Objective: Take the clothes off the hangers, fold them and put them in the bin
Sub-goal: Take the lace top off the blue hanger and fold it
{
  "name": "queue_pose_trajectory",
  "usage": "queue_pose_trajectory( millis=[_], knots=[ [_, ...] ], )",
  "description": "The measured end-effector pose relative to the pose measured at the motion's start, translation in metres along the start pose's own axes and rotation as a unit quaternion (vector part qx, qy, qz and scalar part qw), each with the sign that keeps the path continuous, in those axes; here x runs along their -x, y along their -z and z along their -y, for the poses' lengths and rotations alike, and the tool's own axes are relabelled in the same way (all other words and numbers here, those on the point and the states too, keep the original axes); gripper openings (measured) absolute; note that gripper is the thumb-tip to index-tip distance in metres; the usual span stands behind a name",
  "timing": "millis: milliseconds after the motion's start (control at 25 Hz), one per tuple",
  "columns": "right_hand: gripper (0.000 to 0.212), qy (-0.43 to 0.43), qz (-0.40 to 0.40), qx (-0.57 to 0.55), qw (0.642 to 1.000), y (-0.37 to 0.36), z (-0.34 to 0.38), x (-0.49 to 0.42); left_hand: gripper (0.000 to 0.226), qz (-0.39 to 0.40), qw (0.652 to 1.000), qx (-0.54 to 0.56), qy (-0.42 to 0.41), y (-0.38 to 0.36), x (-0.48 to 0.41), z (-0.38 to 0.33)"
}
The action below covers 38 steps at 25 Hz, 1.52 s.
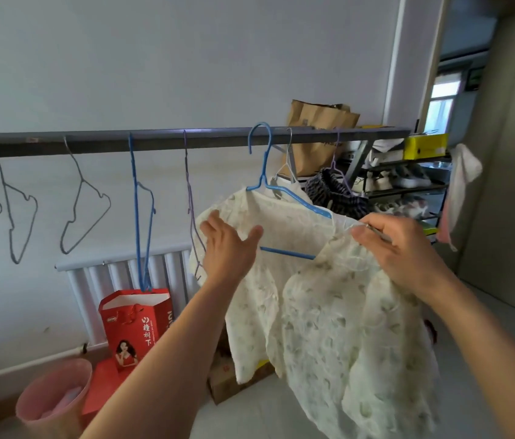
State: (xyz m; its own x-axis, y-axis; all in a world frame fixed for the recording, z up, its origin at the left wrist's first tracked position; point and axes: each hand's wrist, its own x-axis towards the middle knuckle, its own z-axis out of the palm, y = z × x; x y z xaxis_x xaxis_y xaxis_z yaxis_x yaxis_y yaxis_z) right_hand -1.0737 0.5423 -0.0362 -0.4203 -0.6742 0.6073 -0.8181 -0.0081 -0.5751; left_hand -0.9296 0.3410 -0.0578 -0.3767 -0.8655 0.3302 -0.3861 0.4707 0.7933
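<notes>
Roughly, the work looks past its middle. Along the grey rail [186, 139] several hangers hang bare, among them a grey wire hanger [85, 210], which suggests their clothes are already off. The pink bin [87, 375] stands on the floor at the lower left, well apart from the hands, with something pale inside; whether that is folded clothing cannot be made out.

In hand now is a cream blouse [329, 327], half freed from the blue hanger [281, 191], which is hooked on the rail. One shoulder sits on the hanger's left arm, while the hanger's right arm and bottom bar show bare. The right hand [405, 251] pinches the freed shoulder between thumb and fingers, holding it up just beside the hanger's end. The left hand [227, 245] is spread, fingers straight, at the shoulder that remains on the hanger; whether it presses the cloth or only hovers before it is unclear.

The blouse is thin, crinkled and faintly flower-printed, hanging in loose folds, so it will likely flop and need smoothing before folding.

Left to do, by my reading: slip this blouse off, fold it, bin it, then deal with the dark checked garment [335, 194] further right on the rail.
</notes>
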Motion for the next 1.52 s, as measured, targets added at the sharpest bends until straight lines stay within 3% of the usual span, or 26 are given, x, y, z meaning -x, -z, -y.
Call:
queue_pose_trajectory(
  millis=[80,160,240,360,440,480,560,680,840,1040,1160,1280,1440,1520],
  knots=[
    [0.025,-0.001,0.012,-0.029,1.0,0.019,0.006,0.01,0.071,-0.017,0.995,-0.097,-0.002,0.001,-0.005,0.002],
    [0.018,-0.01,0.017,-0.063,0.998,0.034,0.012,0.02,0.037,-0.048,0.986,-0.157,-0.024,0.005,-0.008,0.004],
    [0.023,-0.012,0.024,-0.064,0.998,0.045,0.011,0.028,0.02,-0.061,0.977,-0.195,-0.057,0.01,-0.01,0.005],
    [0.032,-0.017,0.041,-0.051,0.998,0.057,0.01,0.035,0.021,-0.103,0.967,-0.124,-0.197,0.021,-0.007,0.004],
    [0.029,-0.014,0.054,-0.052,0.997,0.061,0.015,0.035,0.016,-0.089,0.947,-0.01,-0.309,0.026,-0.001,-0.006],
    [0.029,-0.012,0.06,-0.056,0.997,0.062,0.017,0.035,0.015,-0.063,0.942,0.051,-0.325,0.029,0.006,-0.013],
    [0.037,-0.014,0.057,-0.082,0.995,0.063,0.02,0.033,0.018,-0.024,0.945,0.092,-0.312,0.036,0.016,-0.024],
    [0.049,-0.015,-0.013,-0.101,0.995,0.061,0.014,0.032,0.02,-0.036,0.942,0.01,-0.334,0.047,0.026,-0.019],
    [0.041,-0.022,-0.102,-0.051,0.993,0.051,-0.002,0.029,0.021,-0.078,0.947,0.031,-0.31,0.066,0.031,-0.005],
    [0.019,-0.1,-0.097,0.028,0.99,0.032,-0.008,0.021,0.016,-0.105,0.949,-0.006,-0.296,0.085,0.039,0.001],
    [0.034,-0.124,-0.141,0.096,0.977,0.012,0.007,0.017,0.01,-0.117,0.95,-0.044,-0.287,0.089,0.05,-0.002],
    [0.056,-0.177,-0.074,0.183,0.964,-0.013,0.02,0.01,0.01,-0.115,0.947,-0.035,-0.297,0.093,0.061,-0.004],
    [0.015,-0.159,-0.12,0.2,0.959,-0.024,0.018,-0.003,0.017,-0.12,0.953,-0.009,-0.276,0.105,0.066,-0.001],
    [0.02,-0.11,-0.137,0.174,0.969,-0.026,0.013,-0.008,0.019,-0.132,0.954,-0.003,-0.268,0.111,0.069,0.001]
  ],
)
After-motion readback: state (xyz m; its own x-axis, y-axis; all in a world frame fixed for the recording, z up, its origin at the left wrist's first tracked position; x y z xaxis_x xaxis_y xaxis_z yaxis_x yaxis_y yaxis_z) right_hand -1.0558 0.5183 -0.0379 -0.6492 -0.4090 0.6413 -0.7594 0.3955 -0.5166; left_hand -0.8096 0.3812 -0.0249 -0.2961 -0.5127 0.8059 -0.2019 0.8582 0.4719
